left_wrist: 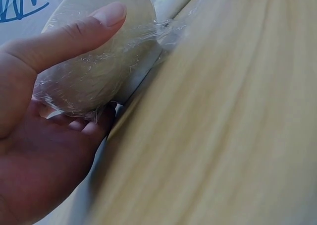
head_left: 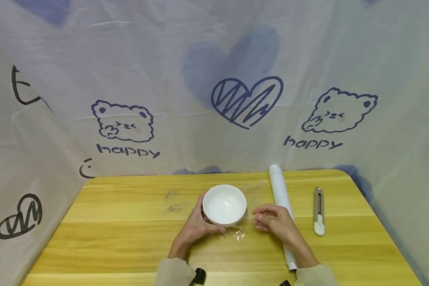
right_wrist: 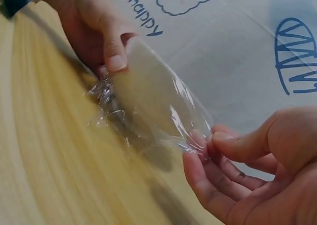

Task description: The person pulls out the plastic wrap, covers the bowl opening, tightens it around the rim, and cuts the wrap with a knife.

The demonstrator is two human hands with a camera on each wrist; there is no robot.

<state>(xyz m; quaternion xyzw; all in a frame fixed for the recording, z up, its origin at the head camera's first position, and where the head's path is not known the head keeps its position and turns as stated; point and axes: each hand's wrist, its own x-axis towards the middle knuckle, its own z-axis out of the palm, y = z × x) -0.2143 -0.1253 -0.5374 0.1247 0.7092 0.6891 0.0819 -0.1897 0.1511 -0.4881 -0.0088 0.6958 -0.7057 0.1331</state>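
A white bowl (head_left: 224,205) stands over the table with its opening toward the head camera. My left hand (head_left: 196,223) grips its left side, thumb along the near wall and fingers curled beneath, as the left wrist view shows. Clear cling film (right_wrist: 181,113) covers the bowl and bunches into wrinkles near the left thumb. To the bowl's right, my right hand (head_left: 276,221) pinches the edge of the film between thumb and fingers, drawing it out from the rim in the right wrist view.
A long white roll (head_left: 279,190) lies lengthwise on the wooden table (head_left: 121,234), partly under the right forearm. Farther right is a grey and white box cutter (head_left: 319,212). A printed cloth (head_left: 171,71) hangs behind the table and along its sides.
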